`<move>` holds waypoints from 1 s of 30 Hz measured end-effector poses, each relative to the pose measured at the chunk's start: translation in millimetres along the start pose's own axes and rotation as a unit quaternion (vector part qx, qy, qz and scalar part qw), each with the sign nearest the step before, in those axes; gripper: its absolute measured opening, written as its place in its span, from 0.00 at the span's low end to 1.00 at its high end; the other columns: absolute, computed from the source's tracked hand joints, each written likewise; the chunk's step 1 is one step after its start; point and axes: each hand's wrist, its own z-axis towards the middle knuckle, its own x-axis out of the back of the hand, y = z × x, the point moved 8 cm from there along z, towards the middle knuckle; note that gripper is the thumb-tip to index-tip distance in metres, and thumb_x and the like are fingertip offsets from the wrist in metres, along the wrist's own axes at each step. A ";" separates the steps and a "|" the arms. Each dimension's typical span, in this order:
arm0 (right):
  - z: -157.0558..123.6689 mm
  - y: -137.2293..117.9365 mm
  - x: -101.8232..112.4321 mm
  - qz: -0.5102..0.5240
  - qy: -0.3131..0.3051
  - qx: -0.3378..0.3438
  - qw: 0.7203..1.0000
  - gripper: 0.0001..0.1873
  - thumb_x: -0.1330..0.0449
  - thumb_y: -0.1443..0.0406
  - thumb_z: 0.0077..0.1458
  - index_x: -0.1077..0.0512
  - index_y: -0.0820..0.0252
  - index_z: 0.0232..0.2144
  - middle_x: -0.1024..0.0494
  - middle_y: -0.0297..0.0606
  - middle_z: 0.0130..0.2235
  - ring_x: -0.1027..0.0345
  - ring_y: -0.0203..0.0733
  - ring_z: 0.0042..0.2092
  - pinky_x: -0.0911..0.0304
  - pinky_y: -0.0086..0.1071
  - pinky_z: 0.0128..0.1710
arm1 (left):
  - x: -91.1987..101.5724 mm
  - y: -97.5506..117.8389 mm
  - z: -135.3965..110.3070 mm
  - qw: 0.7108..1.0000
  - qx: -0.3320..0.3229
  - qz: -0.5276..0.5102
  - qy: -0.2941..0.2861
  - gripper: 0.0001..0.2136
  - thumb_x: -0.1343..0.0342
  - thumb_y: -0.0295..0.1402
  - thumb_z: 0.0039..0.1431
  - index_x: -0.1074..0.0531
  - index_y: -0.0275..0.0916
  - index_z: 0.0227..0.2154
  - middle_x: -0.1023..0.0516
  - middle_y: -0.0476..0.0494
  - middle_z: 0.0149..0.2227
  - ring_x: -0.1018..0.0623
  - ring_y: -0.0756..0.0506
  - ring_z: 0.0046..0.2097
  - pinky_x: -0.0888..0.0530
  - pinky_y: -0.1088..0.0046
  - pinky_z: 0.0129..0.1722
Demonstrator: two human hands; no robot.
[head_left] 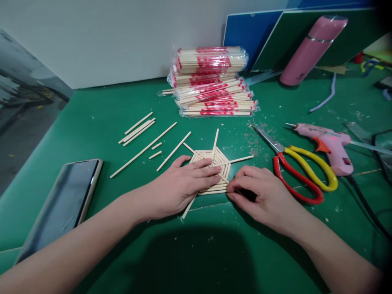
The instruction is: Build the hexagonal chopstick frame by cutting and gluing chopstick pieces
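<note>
A web-shaped hexagon of wooden sticks (226,158) lies flat on the green table, with longer sticks jutting out from it like spokes. My left hand (191,179) rests flat over its left and middle part, fingers stretched out, hiding much of the centre. At the lower right corner of the hexagon, my right hand (255,190) pinches with thumb and fingertips at a stick end; exactly what lies between the fingertips is hidden. Loose sticks (143,150) of different lengths, two of them short offcuts (155,154), lie to the left of the hexagon.
Red-and-yellow-handled scissors (306,171) and a pink glue gun (324,141) with its cord lie at the right. Plastic-wrapped stick bundles (214,87) are piled at the back. A pink bottle (314,51) leans back right; a phone (61,204) lies at left.
</note>
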 end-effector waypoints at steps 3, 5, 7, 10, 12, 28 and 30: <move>-0.9 -0.2 1.8 0.006 0.004 0.000 1.000 0.04 0.45 0.67 0.50 0.31 0.56 0.28 0.30 0.33 0.30 0.38 0.37 0.34 0.48 0.31 0.32 | -1.4 -0.1 -0.5 1.000 0.001 0.006 -0.004 0.21 0.62 0.26 0.59 0.50 0.47 0.55 0.46 0.48 0.59 0.49 0.44 0.60 0.51 0.58 0.52; -1.4 1.2 4.4 0.017 0.008 -0.005 1.000 0.04 0.44 0.68 0.48 0.32 0.55 0.30 0.30 0.33 0.31 0.38 0.38 0.35 0.47 0.32 0.34 | -1.6 0.1 -0.6 1.000 -0.001 0.010 -0.003 0.22 0.62 0.25 0.59 0.50 0.46 0.55 0.46 0.48 0.59 0.50 0.44 0.60 0.52 0.57 0.53; -1.6 2.8 7.9 0.031 0.014 -0.005 0.999 0.07 0.44 0.70 0.47 0.33 0.55 0.32 0.30 0.34 0.33 0.38 0.38 0.37 0.46 0.32 0.35 | -1.5 0.5 -0.7 1.000 -0.004 0.015 0.000 0.22 0.62 0.25 0.58 0.50 0.46 0.55 0.46 0.48 0.59 0.50 0.44 0.60 0.52 0.57 0.52; -1.4 5.2 11.6 0.046 0.016 0.001 0.999 0.09 0.46 0.72 0.45 0.34 0.56 0.32 0.30 0.34 0.33 0.37 0.38 0.37 0.45 0.32 0.35 | -1.3 0.9 -0.8 1.000 -0.007 0.021 0.003 0.22 0.62 0.24 0.58 0.49 0.46 0.55 0.46 0.47 0.59 0.49 0.44 0.60 0.50 0.58 0.52; -0.9 7.0 11.6 0.046 0.010 -0.002 0.999 0.09 0.46 0.72 0.45 0.34 0.56 0.31 0.30 0.34 0.33 0.37 0.38 0.36 0.44 0.32 0.35 | -1.3 0.9 -0.8 1.000 -0.008 0.021 0.003 0.23 0.61 0.24 0.58 0.50 0.46 0.55 0.46 0.47 0.59 0.49 0.44 0.60 0.50 0.58 0.52; 1.0 -2.8 3.5 0.000 0.001 0.022 1.000 0.05 0.46 0.71 0.47 0.32 0.57 0.27 0.30 0.32 0.29 0.38 0.36 0.33 0.48 0.31 0.32 | 0.8 2.1 -1.0 1.000 -0.009 0.004 0.005 0.24 0.60 0.22 0.56 0.49 0.46 0.55 0.46 0.46 0.59 0.49 0.44 0.60 0.50 0.57 0.52; 1.6 -3.7 2.1 -0.015 -0.007 0.024 1.000 0.04 0.46 0.69 0.48 0.32 0.57 0.27 0.30 0.33 0.29 0.39 0.37 0.33 0.49 0.32 0.32 | 0.9 2.4 -0.7 1.000 -0.009 0.002 0.008 0.24 0.60 0.23 0.56 0.49 0.47 0.55 0.46 0.47 0.59 0.48 0.44 0.60 0.50 0.58 0.52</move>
